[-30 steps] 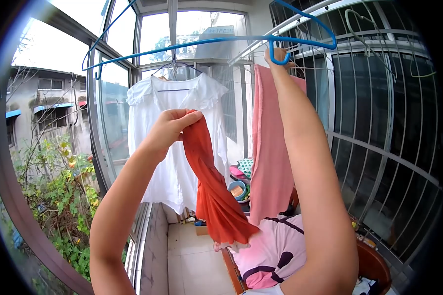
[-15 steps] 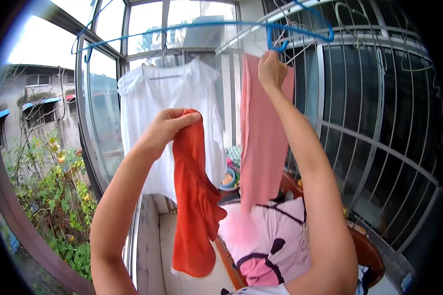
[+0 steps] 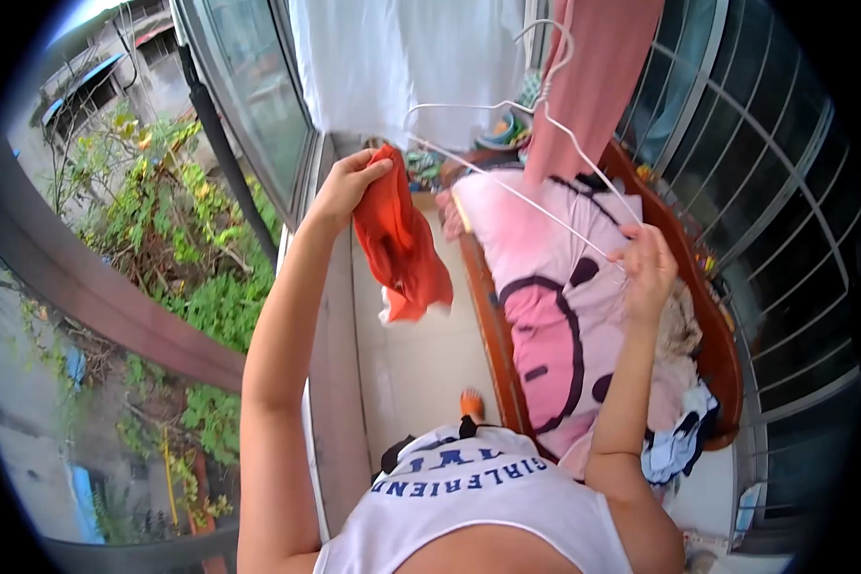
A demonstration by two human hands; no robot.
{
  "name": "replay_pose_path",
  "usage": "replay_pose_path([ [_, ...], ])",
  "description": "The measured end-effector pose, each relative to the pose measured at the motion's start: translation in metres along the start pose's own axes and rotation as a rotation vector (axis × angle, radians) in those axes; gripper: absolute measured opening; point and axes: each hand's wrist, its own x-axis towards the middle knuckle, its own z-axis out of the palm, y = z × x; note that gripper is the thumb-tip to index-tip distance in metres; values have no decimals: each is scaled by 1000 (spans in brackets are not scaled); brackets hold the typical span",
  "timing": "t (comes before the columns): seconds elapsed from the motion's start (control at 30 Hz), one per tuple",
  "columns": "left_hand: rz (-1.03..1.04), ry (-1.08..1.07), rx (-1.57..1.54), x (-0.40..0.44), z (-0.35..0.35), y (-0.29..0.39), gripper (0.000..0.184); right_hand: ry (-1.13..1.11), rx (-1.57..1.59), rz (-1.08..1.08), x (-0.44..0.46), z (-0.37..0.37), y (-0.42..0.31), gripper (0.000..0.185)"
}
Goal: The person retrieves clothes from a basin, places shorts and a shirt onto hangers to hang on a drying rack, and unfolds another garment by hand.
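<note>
1 red cloth point(image 3: 402, 234): hangs left of the frame's centre, upper half, crumpled, whitish at its lower end, in front of the floor.
Left hand point(image 3: 349, 187): 1, upper left of centre, thumb and forefinger pinched together on the cloth's top edge.
White wire hanger point(image 3: 546, 91): 1, tilted, spanning upper centre to right of centre, hook toward the top edge.
Right hand point(image 3: 651, 268): 1, right of centre, fingers clamped on 1 corner of the hanger.
White garment point(image 3: 402, 67): 1, hanging at top centre, cut off by the frame's edge.
Pink cloth point(image 3: 598, 77): 1, hanging at upper right of centre; hanger wire crosses in front of it.
Pink bedding point(image 3: 545, 335): right of centre, dark outlines on it, the hanger's lower bar across its upper part in view.
Wooden frame point(image 3: 495, 335): 1, around the bedding.
Clothes heap point(image 3: 681, 435): lower right; pieces cannot be counted.
Floor point(image 3: 407, 373): pale, centre, with 1 foot point(image 3: 471, 404).
White top point(image 3: 469, 478): 1, worn, blue-lettered, bottom centre.
Plants point(image 3: 182, 201): several, left side.
</note>
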Motion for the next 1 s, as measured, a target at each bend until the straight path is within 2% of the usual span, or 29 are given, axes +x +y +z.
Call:
replay_pose_path([
  [0.07, -34, -1, -21, -13, -10, -20, 20, -12, 131, 25, -35, -20, -10, 30],
  [0.27, -89, 101, -64, -59, -13, -49, 16, 13, 162, 138, -102, -59, -52, 27],
  [0.33, -126, 48, 3, -70, -13, -52, 19, -64, 78, 141, -105, -62, -57, 31],
  [0.4, -142, 10, 53, -82, -9, -46, 21, -49, 79, 218, -106, -56, -59, 32],
  [0.47, -120, 21, 113, -100, 1, -29, 23, -123, -71, 163, -97, -51, -52, 33],
  [0.53, -100, 31, 309, -109, 4, -19, 22, -221, -136, 127, -83, -46, -44, 33],
  [0.6, 187, -34, 550, -118, 8, -13, 20, -309, -148, 101, -62, -44, -37, 34],
  [0.67, 333, -10, 673, -126, 18, -2, 21, -381, -190, 39, -46, -44, -28, 33],
  [0.7, 459, -51, 722, -126, 17, 1, 19, -385, -192, 73, -38, -41, -24, 32],
  [0.73, 447, -51, 727, -129, 22, 2, 19, -386, -185, 83, -33, -36, -24, 32],
  [0.8, 214, -7, 310, -133, 35, 3, 20, -293, -229, 108, -24, -22, -25, 32],
  [0.93, 231, 23, 424, -142, 48, 1, 18, -237, -198, 123, -18, -19, -4, 26],
  [0.97, 201, 23, 422, -145, 51, 1, 18, -235, -259, 215, -18, -21, 2, 23],
  [1.0, 196, 28, 422, -149, 54, 1, 18, -240, -258, 219, -20, -17, 1, 23],
])
